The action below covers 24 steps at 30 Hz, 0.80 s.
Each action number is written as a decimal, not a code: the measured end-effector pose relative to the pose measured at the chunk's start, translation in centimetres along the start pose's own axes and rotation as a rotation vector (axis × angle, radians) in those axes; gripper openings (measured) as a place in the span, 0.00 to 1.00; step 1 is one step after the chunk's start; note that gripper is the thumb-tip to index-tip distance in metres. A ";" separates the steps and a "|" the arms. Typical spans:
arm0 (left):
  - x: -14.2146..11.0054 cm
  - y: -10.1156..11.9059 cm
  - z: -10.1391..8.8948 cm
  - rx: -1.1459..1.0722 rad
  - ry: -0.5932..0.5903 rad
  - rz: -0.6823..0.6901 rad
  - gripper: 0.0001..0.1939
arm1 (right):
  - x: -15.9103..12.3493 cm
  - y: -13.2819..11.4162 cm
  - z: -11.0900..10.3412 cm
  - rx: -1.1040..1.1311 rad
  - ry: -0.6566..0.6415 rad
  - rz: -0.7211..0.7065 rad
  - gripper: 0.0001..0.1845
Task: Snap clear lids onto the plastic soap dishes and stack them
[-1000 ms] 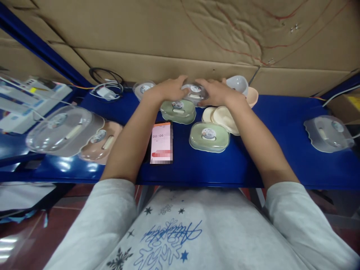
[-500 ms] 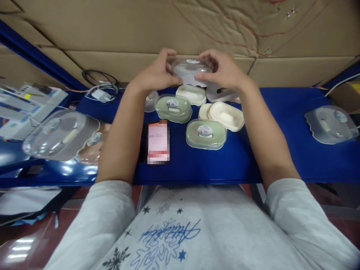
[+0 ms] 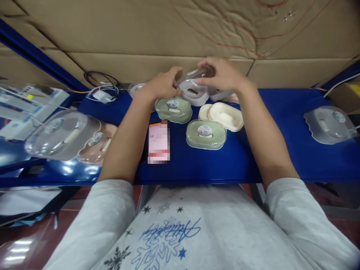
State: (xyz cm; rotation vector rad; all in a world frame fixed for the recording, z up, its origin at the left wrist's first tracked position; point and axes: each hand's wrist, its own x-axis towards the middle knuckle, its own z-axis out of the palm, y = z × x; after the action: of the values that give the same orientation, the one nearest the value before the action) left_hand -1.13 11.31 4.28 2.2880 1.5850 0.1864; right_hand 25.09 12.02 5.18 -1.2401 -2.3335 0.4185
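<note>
My right hand (image 3: 219, 75) grips the raised right end of a clear lid (image 3: 194, 74), which tilts down to the left. Below the lid is a grey soap dish (image 3: 197, 96) with an oval slot in its middle. My left hand (image 3: 165, 84) is closed at the left end of the dish, its thumb against the rim; some fingertips are hidden. Right in front sits a green soap box (image 3: 173, 110) with a clear lid and round label. A second green soap box (image 3: 206, 134) stands nearer, and cream oval trays (image 3: 226, 115) overlap behind it.
A phone (image 3: 159, 142) lies left of the nearer green box. Large clear covers stand at the left (image 3: 63, 131) and right (image 3: 327, 123). A peach soap box (image 3: 97, 144) touches the left cover. Cardboard (image 3: 157, 62) rises behind the blue table (image 3: 281, 123).
My hands lifted the covered grey dish, baring a cream tray beneath, then lowered it over that spot. The lid's right end has since tilted up away from the dish.
</note>
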 end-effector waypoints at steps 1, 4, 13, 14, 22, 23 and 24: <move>-0.2 -0.1 -0.3 0.024 -0.038 -0.011 0.54 | 0.0 0.0 0.0 -0.010 -0.006 0.008 0.59; -0.9 0.2 -1.5 0.095 -0.114 -0.039 0.41 | -0.2 0.5 -0.4 -0.057 -0.027 0.016 0.57; -3.5 2.2 -4.0 0.234 -0.169 -0.053 0.17 | -0.9 -3.2 1.0 -0.139 -0.140 -0.201 0.37; -3.5 2.2 -4.0 0.253 -0.160 -0.066 0.18 | -1.1 -4.3 1.8 -0.133 -0.185 -0.224 0.36; -2.2 0.6 -2.9 0.216 -0.218 -0.120 0.25 | -1.7 -7.1 6.7 -0.278 -0.345 -0.233 0.40; -2.1 0.2 -2.9 0.202 -0.229 -0.115 0.26 | -1.7 -6.9 6.7 -0.283 -0.345 -0.233 0.39; -2.0 -0.2 -2.9 0.195 -0.237 -0.112 0.27 | -1.6 -6.7 6.7 -0.283 -0.339 -0.234 0.38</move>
State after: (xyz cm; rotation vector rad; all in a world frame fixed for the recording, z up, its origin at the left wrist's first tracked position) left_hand -2.93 10.16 7.12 2.2528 1.6619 -0.2691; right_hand 17.69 6.70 2.21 -1.0613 -2.8708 0.2381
